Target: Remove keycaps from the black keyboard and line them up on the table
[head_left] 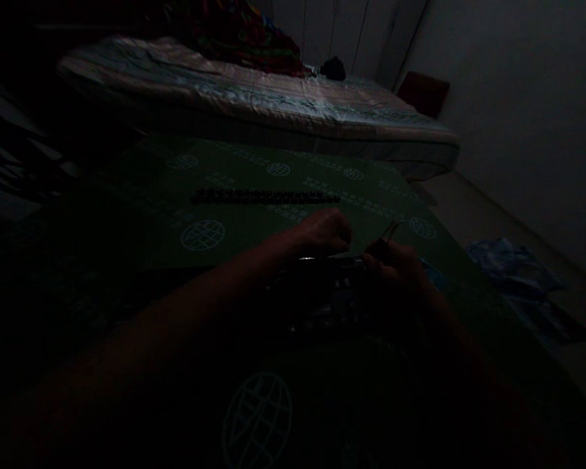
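Note:
A dark keyboard (344,305) lies on the green table in front of me, mostly lost in shadow. My left hand (325,231) is over its far edge, fingers curled closed; whatever they may hold is hidden. At the keyboard's far right side is my right hand (393,260), closed around a thin tool with two wire-like prongs (393,228) that point up and away. Beyond both hands, a long dark strip of keycaps (266,196) is laid out in rows on the table.
The green table (254,352) bears printed white globes and lettering. Behind it stands a bed with a striped mattress (273,104) and a dark red patterned cloth (244,39). Bluish cloth (512,264) lies on the floor at right, near a pale wall (527,130). Light is very dim.

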Demonstrator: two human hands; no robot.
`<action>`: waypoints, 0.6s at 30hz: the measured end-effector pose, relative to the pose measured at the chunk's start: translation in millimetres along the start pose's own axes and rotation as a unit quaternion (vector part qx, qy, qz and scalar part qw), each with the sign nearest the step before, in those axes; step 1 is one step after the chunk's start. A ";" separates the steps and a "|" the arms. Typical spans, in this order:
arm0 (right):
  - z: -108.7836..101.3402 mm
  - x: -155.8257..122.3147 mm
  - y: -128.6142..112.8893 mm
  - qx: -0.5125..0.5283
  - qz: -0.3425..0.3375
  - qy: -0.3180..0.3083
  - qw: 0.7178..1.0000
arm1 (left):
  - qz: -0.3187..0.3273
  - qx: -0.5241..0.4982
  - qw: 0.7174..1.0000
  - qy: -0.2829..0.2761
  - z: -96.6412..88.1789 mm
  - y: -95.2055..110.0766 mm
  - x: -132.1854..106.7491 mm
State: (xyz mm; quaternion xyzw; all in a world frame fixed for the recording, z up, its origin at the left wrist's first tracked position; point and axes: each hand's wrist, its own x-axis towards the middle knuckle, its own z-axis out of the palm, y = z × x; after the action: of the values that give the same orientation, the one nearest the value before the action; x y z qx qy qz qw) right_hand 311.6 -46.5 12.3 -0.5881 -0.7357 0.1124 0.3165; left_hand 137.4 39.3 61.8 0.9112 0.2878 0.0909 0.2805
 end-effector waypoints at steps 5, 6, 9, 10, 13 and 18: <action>6.3 2.6 -4.4 -0.007 0.020 0.040 0.999 | -0.038 -0.003 0.999 0.013 0.0 8.5 -15.0; 7.1 2.8 -5.6 -0.012 0.024 0.049 0.998 | -0.050 -0.003 0.999 0.015 3.2 11.7 -16.8; 9.4 2.0 -8.9 -0.019 0.035 0.065 0.997 | -0.073 0.011 0.997 0.021 16.9 22.1 -18.1; 10.4 1.4 -9.5 -0.019 0.041 0.070 0.997 | -0.081 0.017 0.996 0.017 22.1 25.1 -17.0; 14.2 -0.4 -9.3 -0.018 0.067 0.088 0.994 | -0.082 0.039 0.996 0.017 36.9 30.7 -10.4; 19.7 -1.6 -5.4 -0.035 0.074 0.132 0.988 | -0.106 0.065 0.992 0.015 52.4 28.4 -0.6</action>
State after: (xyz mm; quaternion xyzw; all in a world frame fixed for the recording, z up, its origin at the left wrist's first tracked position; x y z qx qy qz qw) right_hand 295.8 -45.5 -0.7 -0.6615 -0.6451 0.0312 0.3810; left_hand 167.5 -4.4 34.5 0.8905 0.3922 0.0557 0.2239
